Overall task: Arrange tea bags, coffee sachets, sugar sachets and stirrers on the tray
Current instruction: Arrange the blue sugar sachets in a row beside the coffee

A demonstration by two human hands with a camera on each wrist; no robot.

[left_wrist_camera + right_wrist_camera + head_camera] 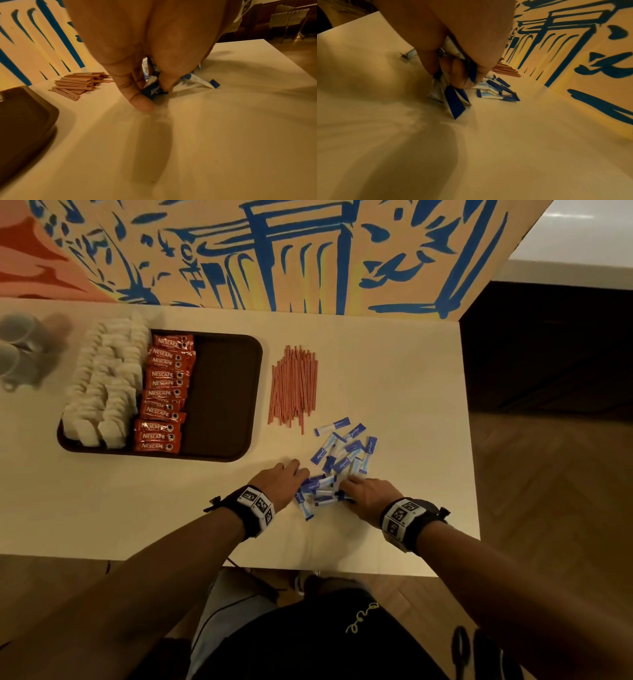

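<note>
Head view: one brown tray [222, 392] on the pale table [394, 371], left of centre. The tray's left part holds white tea bags [102, 385] in overlapping rows, too many and too blurred to count. Beside them, one column of red coffee sachets [164, 395], about twelve. The tray's right half is bare. Right of the tray lies one loose bundle of striped stirrers [294, 386], uncounted. Near them, toward the table's front edge, a scatter of blue-and-white sugar sachets [342, 453], roughly twenty, overlapping. Left hand [286, 479] and right hand [368, 494] meet at the near end of this scatter, each on sachets. One marker band on each wrist. Blurred cups [20, 350] at far left, perhaps three.

Left wrist view: the left hand [137, 54] pinches a sugar sachet [153, 91] between thumb and fingers, with more white ones bunched behind. Stirrers [78, 85] and a tray corner [34, 108] lie to the left.

Right wrist view: the right hand [462, 54] curls its fingers round several sugar sachets [453, 102], at least three, their ends touching the table. More sachets lie just beyond.
</note>
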